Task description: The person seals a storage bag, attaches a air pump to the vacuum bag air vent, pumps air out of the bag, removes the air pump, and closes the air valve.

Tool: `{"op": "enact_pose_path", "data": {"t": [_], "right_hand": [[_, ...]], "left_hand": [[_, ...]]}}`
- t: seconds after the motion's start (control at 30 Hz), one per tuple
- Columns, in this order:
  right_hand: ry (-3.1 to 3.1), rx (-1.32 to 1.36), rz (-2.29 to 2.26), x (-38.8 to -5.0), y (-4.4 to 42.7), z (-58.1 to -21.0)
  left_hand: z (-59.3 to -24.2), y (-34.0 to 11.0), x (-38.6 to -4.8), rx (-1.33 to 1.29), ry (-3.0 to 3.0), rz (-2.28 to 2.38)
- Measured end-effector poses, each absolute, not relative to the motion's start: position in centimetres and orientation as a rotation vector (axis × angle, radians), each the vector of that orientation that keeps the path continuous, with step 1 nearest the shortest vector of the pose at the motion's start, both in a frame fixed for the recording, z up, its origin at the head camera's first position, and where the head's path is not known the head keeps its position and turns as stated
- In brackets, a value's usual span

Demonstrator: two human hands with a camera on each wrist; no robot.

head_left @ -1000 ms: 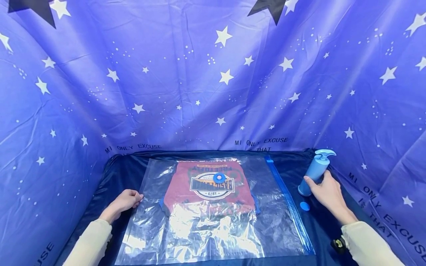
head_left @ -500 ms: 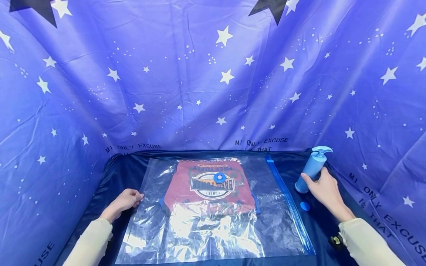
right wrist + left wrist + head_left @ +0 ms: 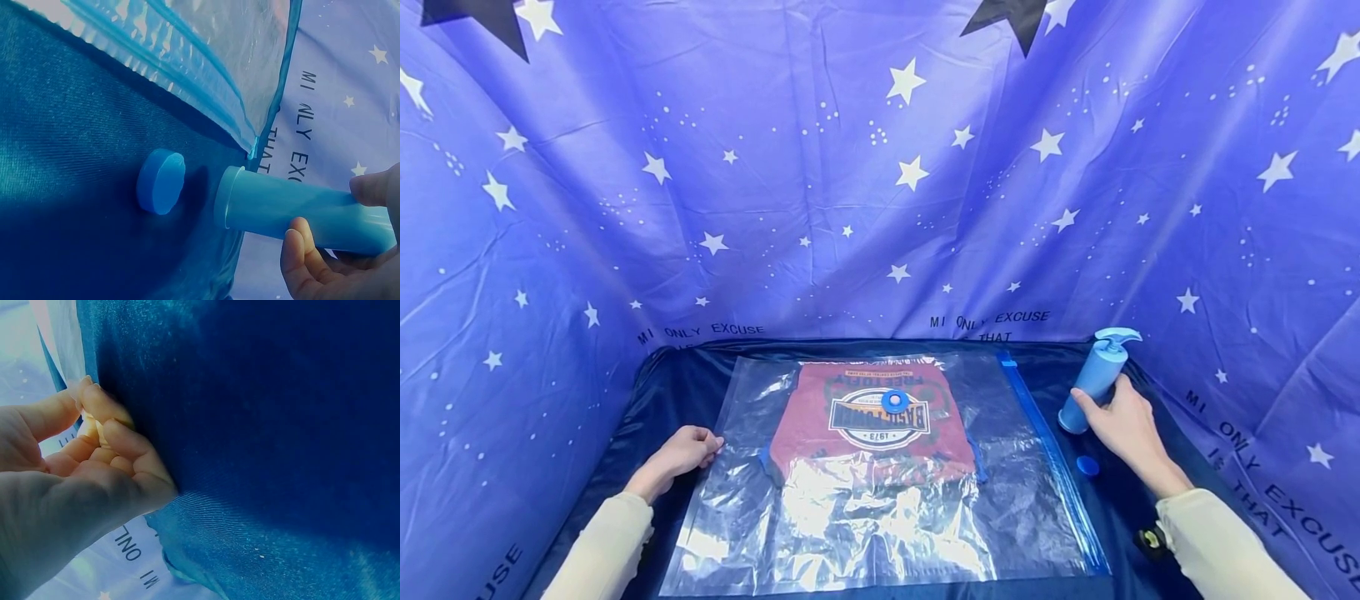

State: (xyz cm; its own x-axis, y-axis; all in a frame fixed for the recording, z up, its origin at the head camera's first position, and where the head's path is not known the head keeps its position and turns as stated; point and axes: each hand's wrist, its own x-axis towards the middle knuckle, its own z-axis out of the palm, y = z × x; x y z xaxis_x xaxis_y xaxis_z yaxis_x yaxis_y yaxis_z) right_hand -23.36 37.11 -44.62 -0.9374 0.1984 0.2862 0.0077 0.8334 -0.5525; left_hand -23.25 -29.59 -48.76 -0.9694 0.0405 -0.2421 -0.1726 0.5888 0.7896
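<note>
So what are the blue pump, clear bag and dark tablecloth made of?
Pump: probably hard plastic, smooth with soft highlights. Bag: likely thin plastic film, see-through and glossy, wrinkled with bright glare. Tablecloth: some fabric, perhaps velvety, finely ribbed with soft sheen.

Over the last second the light-blue hand pump (image 3: 1096, 377), with the right hand (image 3: 1126, 423) holding it, has shifted closer to the zip edge of the transparent zip bag (image 3: 1018, 533) and slightly forward along it; the cream right sleeve (image 3: 1225, 537) has followed toward that edge.
</note>
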Motion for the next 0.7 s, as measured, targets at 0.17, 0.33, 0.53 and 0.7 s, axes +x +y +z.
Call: {"op": "enact_pose_path", "data": {"t": [0.17, 0.33, 0.53, 0.7], "right_hand": [[-2.673, -0.155, 0.810, -23.5, 36.7, -44.6], [-2.667, -0.148, 0.817, -23.7, 36.3, -44.3], [-2.662, -0.106, 0.831, -23.8, 35.7, -43.9], [-2.675, -0.098, 0.855, -23.9, 35.2, -43.8]], "left_hand": [[-48.9, -29.6, -23.3, -0.106, 2.586, 1.323], [-49.0, -29.7, -23.3, -0.106, 2.583, 1.312], [-48.9, -29.6, -23.3, -0.091, 2.582, 1.346], [-48.8, -29.5, -23.3, -0.093, 2.579, 1.357]]}}
